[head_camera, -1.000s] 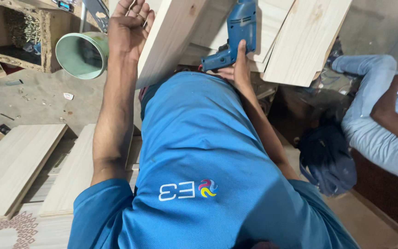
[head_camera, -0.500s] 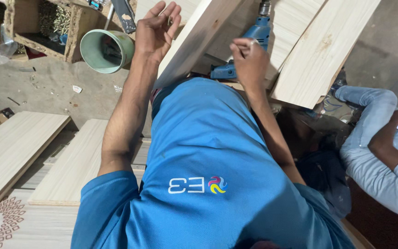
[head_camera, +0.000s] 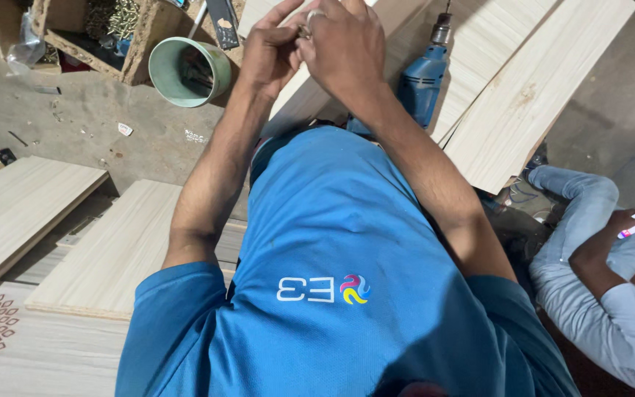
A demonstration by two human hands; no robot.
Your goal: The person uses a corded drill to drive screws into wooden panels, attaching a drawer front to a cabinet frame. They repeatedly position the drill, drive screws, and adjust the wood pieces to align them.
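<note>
The person's blue shirt (head_camera: 347, 294) fills the near view and hides the lap and whatever lies under it. Beyond it the left hand (head_camera: 270, 51) and right hand (head_camera: 343, 44) meet fingertip to fingertip, pinching something small (head_camera: 304, 31) and metallic between them; what it is cannot be told. Just past the hands a blue power drill (head_camera: 422, 77) lies on pale wooden boards (head_camera: 523, 95), its grip hidden by the right forearm. A green cup (head_camera: 185, 70) sits further left.

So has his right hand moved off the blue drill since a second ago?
Yes. The right hand has left the blue drill and moved left to meet the left hand, closer to the green cup. The drill now lies free on the boards.
</note>
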